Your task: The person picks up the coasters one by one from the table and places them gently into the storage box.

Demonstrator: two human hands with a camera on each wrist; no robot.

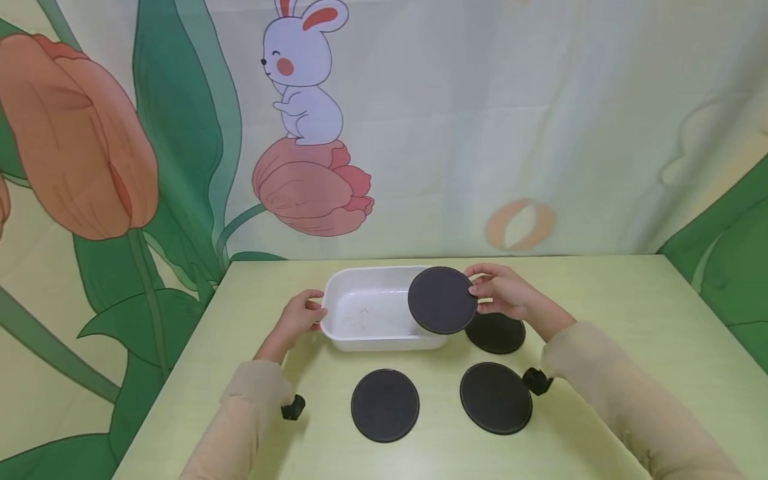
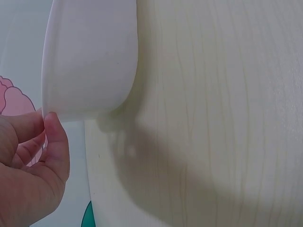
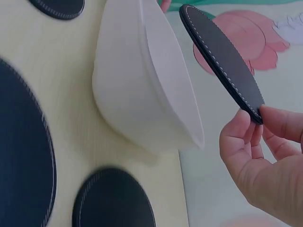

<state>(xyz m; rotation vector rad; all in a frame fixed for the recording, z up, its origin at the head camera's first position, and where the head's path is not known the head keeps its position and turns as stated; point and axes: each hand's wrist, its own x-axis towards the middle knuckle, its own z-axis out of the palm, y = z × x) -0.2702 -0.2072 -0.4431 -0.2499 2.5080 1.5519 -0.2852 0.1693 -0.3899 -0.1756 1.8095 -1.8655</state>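
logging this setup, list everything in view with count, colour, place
Wood-grain table: one, pale yellow, underneath
Rounded rectangular tray: one, white, table's far side
Held round stitched coaster: one, black, tray's right end
Matching flat coasters: three, black, one right of tray, two nearer
Printed fabric backdrop: one, pale with flowers and rabbit, behind table
Small wrist devices: two, black, one per wrist
Sleeves: two, beige, lower left and right
Left hand: one, bare, pinching tray's left rim
Right hand: one, bare, pinching held coaster

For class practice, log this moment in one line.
left hand: holds white tray; right hand: pinches black disc; table: three more discs
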